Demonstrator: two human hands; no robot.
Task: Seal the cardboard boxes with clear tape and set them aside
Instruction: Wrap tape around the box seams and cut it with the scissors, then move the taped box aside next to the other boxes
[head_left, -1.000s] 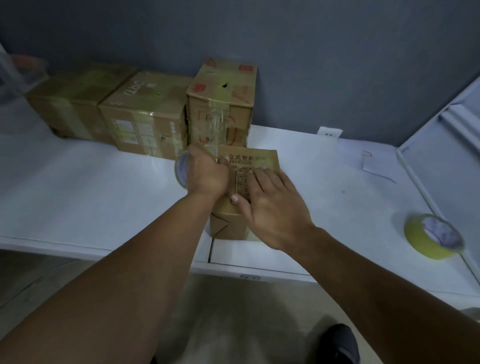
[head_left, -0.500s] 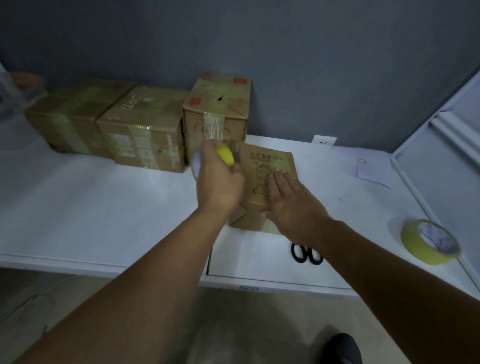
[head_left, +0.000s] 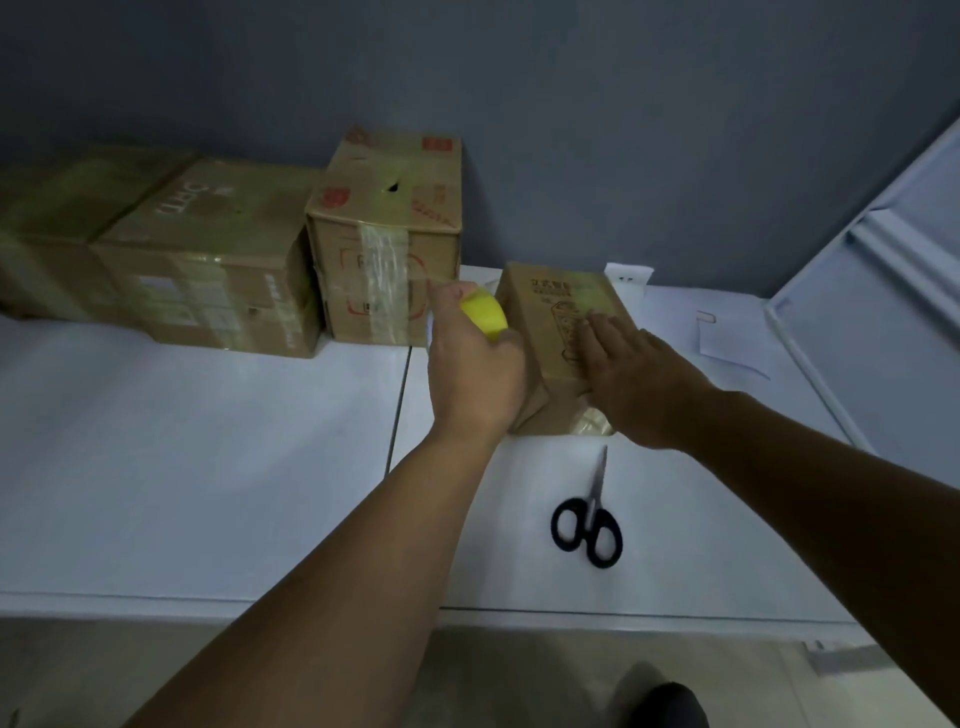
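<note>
A small brown cardboard box (head_left: 558, 322) with printed text lies on the white table (head_left: 208, 467) near the back. My right hand (head_left: 631, 382) rests flat on its top with straight fingers. My left hand (head_left: 475, 364) grips a yellow-cored roll of clear tape (head_left: 485, 317) against the box's left side. Clear tape shows on the box's near end (head_left: 592, 423).
Three taped cardboard boxes stand along the grey wall: a tall one (head_left: 387, 244), a wider one (head_left: 208, 265), and one at the far left (head_left: 52, 234). Black-handled scissors (head_left: 589, 519) lie in front of the small box. A white panel (head_left: 883, 312) leans at right.
The small box has moved farther back and right on the table. My left hand turned the tape roll, so its yellow core shows. The scissors came into view; the second tape roll left it.
</note>
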